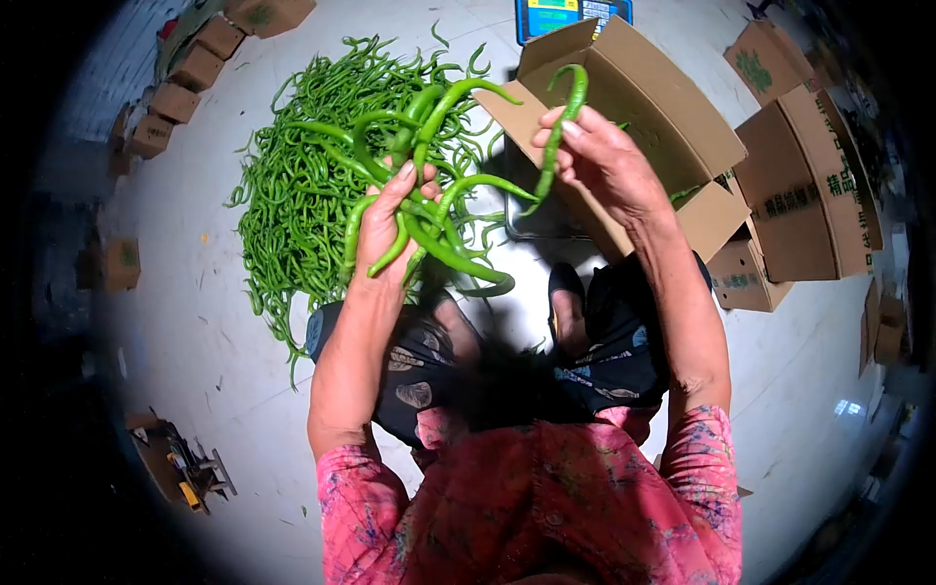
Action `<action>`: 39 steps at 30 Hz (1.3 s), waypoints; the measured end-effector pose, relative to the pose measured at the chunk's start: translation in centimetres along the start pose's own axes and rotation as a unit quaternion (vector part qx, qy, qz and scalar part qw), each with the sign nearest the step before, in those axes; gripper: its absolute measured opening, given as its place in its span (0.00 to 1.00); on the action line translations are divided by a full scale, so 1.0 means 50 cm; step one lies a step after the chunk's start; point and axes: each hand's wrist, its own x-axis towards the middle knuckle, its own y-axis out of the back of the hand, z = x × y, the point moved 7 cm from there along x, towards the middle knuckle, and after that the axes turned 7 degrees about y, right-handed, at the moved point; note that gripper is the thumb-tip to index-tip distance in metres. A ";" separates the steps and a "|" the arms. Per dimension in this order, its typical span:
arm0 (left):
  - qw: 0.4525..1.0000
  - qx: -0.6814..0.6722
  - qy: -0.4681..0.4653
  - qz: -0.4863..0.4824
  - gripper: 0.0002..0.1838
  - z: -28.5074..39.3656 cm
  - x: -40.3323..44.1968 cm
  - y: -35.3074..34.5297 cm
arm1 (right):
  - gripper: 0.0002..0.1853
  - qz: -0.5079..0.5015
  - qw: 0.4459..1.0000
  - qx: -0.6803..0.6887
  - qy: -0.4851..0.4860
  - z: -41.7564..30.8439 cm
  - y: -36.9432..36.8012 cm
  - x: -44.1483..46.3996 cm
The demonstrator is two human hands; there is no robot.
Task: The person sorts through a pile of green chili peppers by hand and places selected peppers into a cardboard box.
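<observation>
A loose bunch of long green chili peppers (444, 234) is gripped in my left hand (385, 219), the peppers fanning out past the fingers and thumb. Between the thumb and fingers of my right hand (609, 161) is a single curved green chili pepper (549, 161), held upright. Beyond the left hand a large heap of green chili peppers (302, 205) lies on the floor. Just behind the right hand stands an open cardboard box (673, 83) with its flaps up; some green shows inside, mostly hidden by the hand and flaps.
A blue device with a lit display (551, 19) is behind the box. More cardboard boxes (799, 210) stand at the right, and a row of small boxes (195, 68) lines the far left. Tools (200, 468) lie at lower left on the pale floor (224, 390).
</observation>
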 end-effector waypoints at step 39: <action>0.995 0.097 0.015 -0.004 0.18 -0.035 -0.004 -0.039 | 0.17 0.017 0.964 -0.264 -0.021 -0.033 -0.008 -0.014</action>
